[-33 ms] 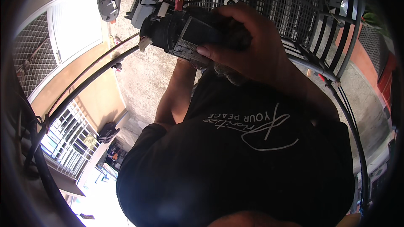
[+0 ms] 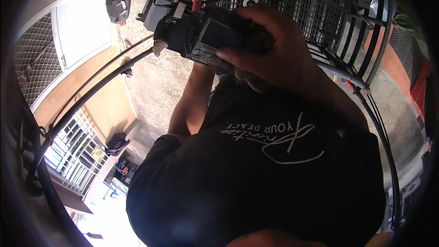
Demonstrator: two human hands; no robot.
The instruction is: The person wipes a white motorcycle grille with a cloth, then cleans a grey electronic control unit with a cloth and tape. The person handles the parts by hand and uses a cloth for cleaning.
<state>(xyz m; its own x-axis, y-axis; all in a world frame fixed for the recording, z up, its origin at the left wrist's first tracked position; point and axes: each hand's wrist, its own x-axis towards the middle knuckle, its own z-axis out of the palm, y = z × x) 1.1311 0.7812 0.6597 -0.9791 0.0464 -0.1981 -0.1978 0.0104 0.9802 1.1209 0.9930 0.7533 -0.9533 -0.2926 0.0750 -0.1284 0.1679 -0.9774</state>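
A dark, bulky device with a cylindrical left end and a pale printed label is held up in front of my chest. I cannot make out its exact kind. My right hand wraps round its right end, the thumb pressed on the near face by the label. A dark, fuzzy-looking patch fills the shadow inside that grip. From below, my left forearm rises to the underside of the device, which hides the left hand's fingers. A red-and-white connector and a whitish tab show at the device's upper and left edges.
Beyond the hands stands a black plastic grid crate, with black bars to its right. Dark curved tubes frame both sides. A grey mirror-like part sits upper left, above the concrete floor. A barred window lies farther left.
The device has shifted very slightly to the right, together with my right hand. My grip looks the same.
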